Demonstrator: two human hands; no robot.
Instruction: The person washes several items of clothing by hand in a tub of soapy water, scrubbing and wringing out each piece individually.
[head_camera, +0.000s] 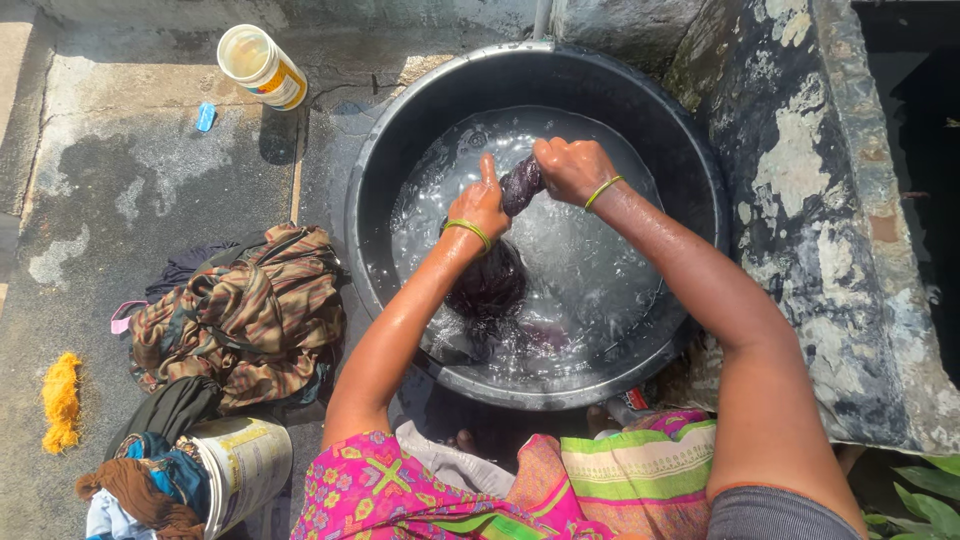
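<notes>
Big black tub (700, 150) on concrete floor (150, 180), filled with clear rippling water (580, 250). Dark purple cloth (490, 285) mostly sunk at tub's middle, one twisted end lifted above surface between both hands. Pile of striped brown clothes (250, 315) beside tub, well apart; white bucket (245, 465) stuffed with garments below it. Right hand (572, 168) clenched tight on twisted end, forearm stretched over water. Left hand (482, 202) clenched on cloth just beside, thumb sticking up. Yellow bangles on both wrists.
</notes>
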